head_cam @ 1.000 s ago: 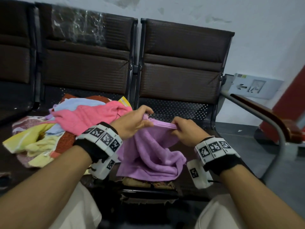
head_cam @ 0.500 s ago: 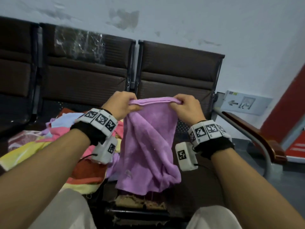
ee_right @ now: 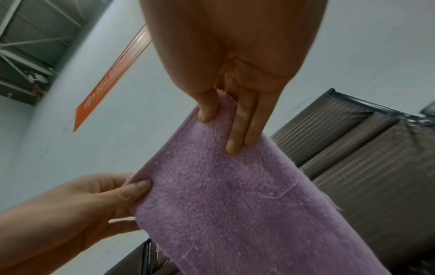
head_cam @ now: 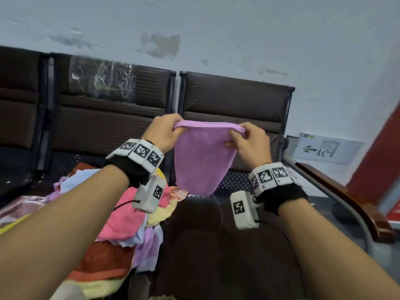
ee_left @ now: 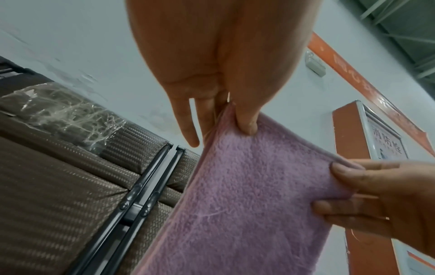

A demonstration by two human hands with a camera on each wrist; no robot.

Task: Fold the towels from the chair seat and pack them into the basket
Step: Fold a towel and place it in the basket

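A purple towel [head_cam: 203, 161] hangs in the air in front of the right-hand chair back. My left hand [head_cam: 166, 132] pinches its top left corner and my right hand [head_cam: 246, 140] pinches the top right corner, so the top edge is stretched between them. In the left wrist view the thumb and fingers of my left hand [ee_left: 233, 119] clamp the purple towel [ee_left: 247, 204]. In the right wrist view my right hand [ee_right: 223, 115] grips the purple towel [ee_right: 235, 195] the same way. A heap of pink, yellow, red and lilac towels [head_cam: 129, 224] lies on the left seat. No basket is in view.
A row of dark brown chairs [head_cam: 236, 100] stands against a pale wall. The right seat [head_cam: 216, 245] lies below the hanging towel. A metal armrest with a wooden top [head_cam: 337, 191] runs along the right. A sign with an arrow [head_cam: 326, 148] leans on the wall.
Both hands have lifted the purple towel off the seat, up in front of the chair back, and moved apart, so its top edge is pulled straight and the cloth hangs free.
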